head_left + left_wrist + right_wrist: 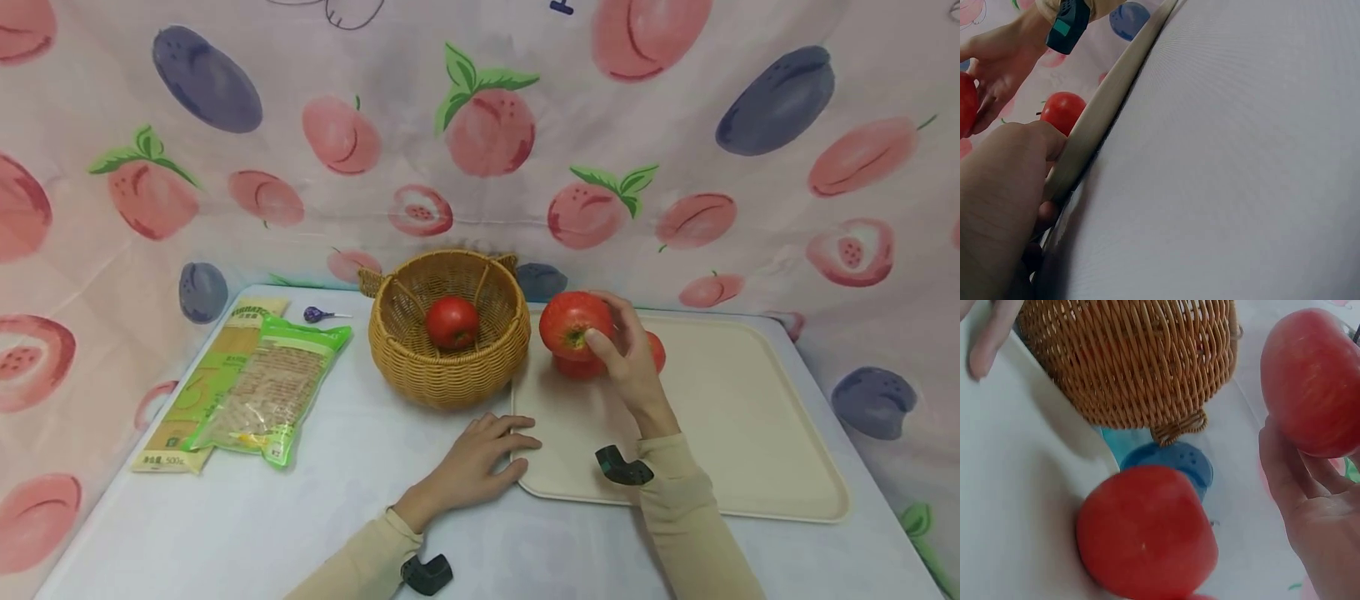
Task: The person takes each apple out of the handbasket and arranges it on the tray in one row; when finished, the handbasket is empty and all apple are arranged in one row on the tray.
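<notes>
My right hand (pixel 633 358) grips a red apple (pixel 576 323) with thumb and fingers, raised over the left part of a cream tray (pixel 735 417). Below that apple lies a round red fruit (pixel 1147 531) on the tray, and another red fruit (pixel 657 352) is partly hidden behind the hand. To the left stands a wicker basket (pixel 442 379) with one red fruit (pixel 452 322) inside. My left hand (pixel 480 458) rests at the tray's left edge, fingers extended and spread, holding nothing; in the left wrist view its fingertips are partly hidden by the tray's rim.
At the left of the table lie a green-edged clear packet (pixel 277 383) and a long yellow-green packet (pixel 210 375), partly overlapping. A purple-wrapped lollipop (pixel 318 314) lies near the back. A fruit-patterned cloth (pixel 480 217) hangs behind the table.
</notes>
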{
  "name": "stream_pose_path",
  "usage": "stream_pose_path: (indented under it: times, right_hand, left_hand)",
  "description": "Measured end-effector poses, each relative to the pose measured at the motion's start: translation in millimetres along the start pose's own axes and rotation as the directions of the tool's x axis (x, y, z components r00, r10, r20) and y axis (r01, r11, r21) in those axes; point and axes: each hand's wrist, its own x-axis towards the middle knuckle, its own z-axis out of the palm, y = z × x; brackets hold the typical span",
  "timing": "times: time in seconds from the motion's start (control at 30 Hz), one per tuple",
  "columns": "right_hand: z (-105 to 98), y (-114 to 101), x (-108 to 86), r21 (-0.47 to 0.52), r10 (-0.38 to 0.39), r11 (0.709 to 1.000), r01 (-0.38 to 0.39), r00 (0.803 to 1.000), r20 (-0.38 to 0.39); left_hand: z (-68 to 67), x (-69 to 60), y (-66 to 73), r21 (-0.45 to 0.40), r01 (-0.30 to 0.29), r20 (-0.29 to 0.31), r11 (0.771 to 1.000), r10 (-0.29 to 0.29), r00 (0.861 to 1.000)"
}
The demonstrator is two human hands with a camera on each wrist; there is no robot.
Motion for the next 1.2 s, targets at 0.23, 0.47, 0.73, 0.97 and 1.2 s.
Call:
stream_pose_path:
  times: [0.23, 0.47, 0.73, 0.97, 1.2]
  right_hand:
    - [-15, 5, -5.7, -0.021, -0.014, 1.000, 0.013, 0.998, -0.063]
    - [-28, 11, -9.7, -0.044, -0.016, 0.999, 0.011, 0.993, -0.115]
    - [-46, 14, -10.4, -0.039, -0.019, 0.999, 0.014, 0.989, -0.145]
    - [-56, 16, -11.7, -0.039, -0.007, 0.999, -0.001, 0.982, -0.188]
    - [-64, 17, -14.9, -0.041, 0.018, 0.999, -0.031, 0.956, -0.293]
  left_hand:
    - [-1.3, -0.3, 1.5, -0.015, 0.018, 0.012, 1.000, -0.018, 1.000]
    - [-3.2, -2.7, 0.7, -0.041, 0.036, 0.026, 0.998, -0.035, 0.999]
    - [1.4, -0.8, -1.1, -0.041, 0.027, 0.010, 0.999, -0.027, 1.000]
    - [0.7, 0.7, -0.2, -0.040, 0.028, -0.001, 0.999, -0.029, 1.000]
    - [0.1, -0.5, 0.8, -0.043, 0.037, 0.004, 0.998, -0.037, 0.999]
